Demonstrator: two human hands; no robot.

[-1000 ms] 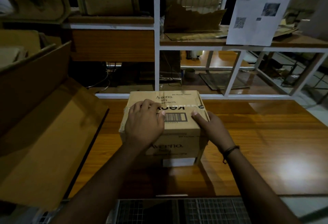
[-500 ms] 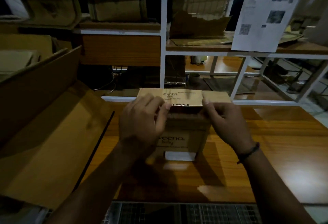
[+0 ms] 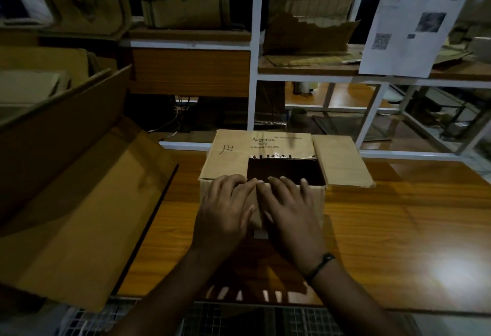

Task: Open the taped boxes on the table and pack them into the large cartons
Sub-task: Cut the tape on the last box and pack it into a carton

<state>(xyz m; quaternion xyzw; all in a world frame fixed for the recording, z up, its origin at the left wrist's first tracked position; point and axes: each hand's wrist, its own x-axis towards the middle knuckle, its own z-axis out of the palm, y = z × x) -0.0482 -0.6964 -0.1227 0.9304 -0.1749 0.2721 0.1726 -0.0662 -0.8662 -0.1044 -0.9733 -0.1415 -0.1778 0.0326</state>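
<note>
Box [image 3: 231,157]: plain brown corrugated card, rectangular, mid-desk [image 3: 398,216] toward the far edge. Desk is glossy wood-grain. Box top is open and dark inside, with the right flap folded out flat and print on the far flap. Left grip [image 3: 225,210] and right grip [image 3: 289,213] are side by side, fingers straight and spread, pressing the near flap flat, clamped on nothing. Big carton [image 3: 79,202], same matte card, at left.
</note>
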